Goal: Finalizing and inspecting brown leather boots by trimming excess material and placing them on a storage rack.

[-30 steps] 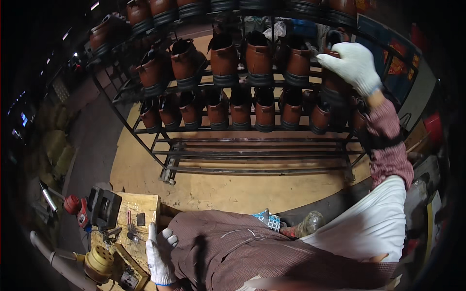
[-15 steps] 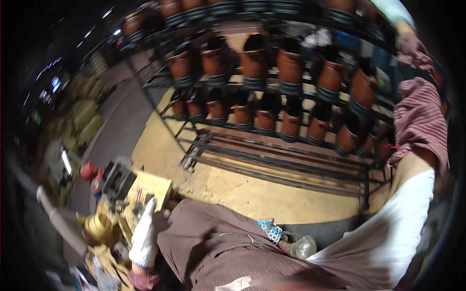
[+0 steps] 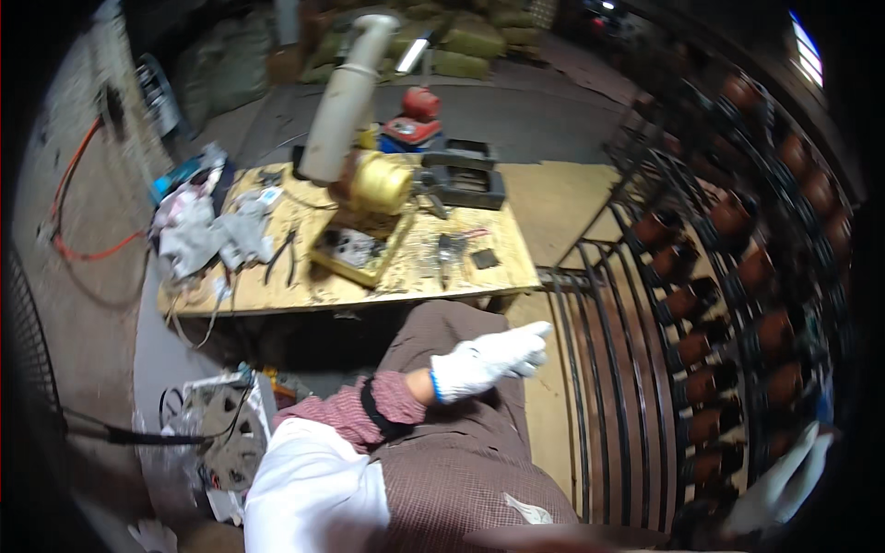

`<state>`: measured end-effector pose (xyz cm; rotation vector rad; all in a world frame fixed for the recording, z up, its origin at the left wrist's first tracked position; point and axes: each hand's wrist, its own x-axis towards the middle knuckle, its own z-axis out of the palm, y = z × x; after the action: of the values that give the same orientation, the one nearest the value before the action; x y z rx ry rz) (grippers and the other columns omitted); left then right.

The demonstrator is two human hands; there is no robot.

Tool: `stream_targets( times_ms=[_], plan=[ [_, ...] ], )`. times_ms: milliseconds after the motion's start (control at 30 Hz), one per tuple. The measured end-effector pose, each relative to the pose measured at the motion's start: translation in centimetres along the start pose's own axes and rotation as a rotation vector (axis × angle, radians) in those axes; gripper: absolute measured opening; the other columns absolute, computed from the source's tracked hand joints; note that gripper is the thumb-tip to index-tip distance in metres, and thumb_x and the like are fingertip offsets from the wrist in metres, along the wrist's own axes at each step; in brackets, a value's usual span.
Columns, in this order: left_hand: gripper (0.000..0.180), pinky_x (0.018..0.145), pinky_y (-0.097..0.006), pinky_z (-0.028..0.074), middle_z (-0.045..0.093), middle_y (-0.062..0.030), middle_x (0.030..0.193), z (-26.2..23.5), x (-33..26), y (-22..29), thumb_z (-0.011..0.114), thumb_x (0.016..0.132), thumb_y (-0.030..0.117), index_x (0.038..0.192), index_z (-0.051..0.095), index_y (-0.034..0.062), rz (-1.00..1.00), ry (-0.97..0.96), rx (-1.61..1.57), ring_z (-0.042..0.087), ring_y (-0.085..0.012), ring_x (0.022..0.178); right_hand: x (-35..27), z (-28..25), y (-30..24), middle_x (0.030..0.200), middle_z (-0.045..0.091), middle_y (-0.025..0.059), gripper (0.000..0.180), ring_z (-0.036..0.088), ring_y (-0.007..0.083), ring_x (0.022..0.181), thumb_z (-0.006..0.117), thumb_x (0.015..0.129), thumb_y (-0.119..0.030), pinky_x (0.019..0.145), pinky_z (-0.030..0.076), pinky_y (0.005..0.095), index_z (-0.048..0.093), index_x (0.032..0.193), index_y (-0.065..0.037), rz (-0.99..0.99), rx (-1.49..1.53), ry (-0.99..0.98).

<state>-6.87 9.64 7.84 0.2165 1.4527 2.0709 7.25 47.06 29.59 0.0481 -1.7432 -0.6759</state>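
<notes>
My left hand (image 3: 489,359), in a white glove, hovers flat with fingers stretched out over my brown checked lap (image 3: 461,461), just below the wooden worktable (image 3: 498,267). It holds nothing. The plaid sleeve with a black band runs back to my white shoulder. My right hand (image 3: 784,479), also gloved, is a blur at the lower right rim, close to the brown boots (image 3: 687,300) on the black metal rack (image 3: 599,369). Whether it grips anything is hidden by the blur.
On the table stand a brass-coloured machine (image 3: 378,184) with a white pipe (image 3: 346,92), a black box (image 3: 466,175), pliers (image 3: 281,253) and rags (image 3: 203,230). A cable reel (image 3: 221,433) lies lower left, an orange cable (image 3: 83,249) and sacks (image 3: 470,37) beyond.
The view has swung left: the table moved from lower left to top centre, the rack to the right. My right hand left the upper boots; my left hand came off the table.
</notes>
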Motion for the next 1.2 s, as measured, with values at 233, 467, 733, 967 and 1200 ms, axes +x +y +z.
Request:
stream_targets(
  times_ms=[233, 467, 733, 967, 1200],
  plan=[
    [0.079, 0.105, -0.041, 0.046, 0.052, -0.0153, 0.145, -2.0, -1.7, -2.8, 0.033, 0.102, 0.068, 0.155, 0.038, 0.0091, 0.58, 0.081, -0.699, 0.052, -0.0253, 0.13, 1.9, 2.9, -18.9, 0.1, 0.071, 0.0132, 0.024, 0.067, 0.019, 0.083, 0.066, 0.093, -0.013, 0.07, 0.054, 0.0324, 0.066, 0.105, 0.009, 0.454, 1.222, -0.073],
    [0.06, 0.118, -0.05, 0.038, 0.05, -0.0151, 0.149, -13.1, -10.7, -10.6, 0.035, 0.108, 0.05, 0.153, 0.038, 0.0107, 0.678, -0.118, -1.227, 0.051, -0.0335, 0.134, 3.0, 2.9, -34.6, 0.108, 0.071, 0.0127, 0.054, 0.071, 0.0233, 0.077, 0.072, 0.089, -0.031, 0.06, 0.054, 0.0318, 0.062, 0.134, -0.003, -0.654, 2.027, -0.705],
    [0.052, 0.108, -0.046, 0.049, 0.059, -0.0114, 0.139, -25.8, -10.7, -14.1, 0.047, 0.106, 0.043, 0.146, 0.048, 0.0106, 0.734, 0.684, -1.161, 0.059, -0.0326, 0.124, -3.1, 7.7, -35.2, 0.123, 0.068, 0.0214, 0.051, 0.069, 0.0324, 0.106, 0.077, 0.083, -0.01, 0.092, 0.054, 0.0371, 0.063, 0.13, 0.001, 0.169, 1.781, -1.038],
    [0.055, 0.112, -0.046, 0.045, 0.055, -0.0089, 0.145, -28.0, -10.4, -8.1, 0.049, 0.105, 0.045, 0.15, 0.045, 0.0131, 0.803, 0.668, -0.945, 0.054, -0.0316, 0.13, -7.2, 7.8, -33.3, 0.123, 0.067, 0.0183, 0.049, 0.066, 0.028, 0.105, 0.072, 0.081, 0.001, 0.092, 0.051, 0.035, 0.063, 0.129, 0.002, 0.217, 1.655, -1.12],
    [0.058, 0.115, -0.049, 0.041, 0.046, -0.0084, 0.153, -24.6, -11.5, -0.1, 0.046, 0.105, 0.047, 0.151, 0.043, 0.0116, 0.833, 0.746, -0.758, 0.047, -0.0302, 0.138, -6.5, 8.2, -34.5, 0.12, 0.068, 0.0159, 0.047, 0.065, 0.0231, 0.103, 0.068, 0.081, 0.003, 0.091, 0.051, 0.0319, 0.064, 0.128, 0.002, 0.324, 1.626, -1.327]
  ],
)
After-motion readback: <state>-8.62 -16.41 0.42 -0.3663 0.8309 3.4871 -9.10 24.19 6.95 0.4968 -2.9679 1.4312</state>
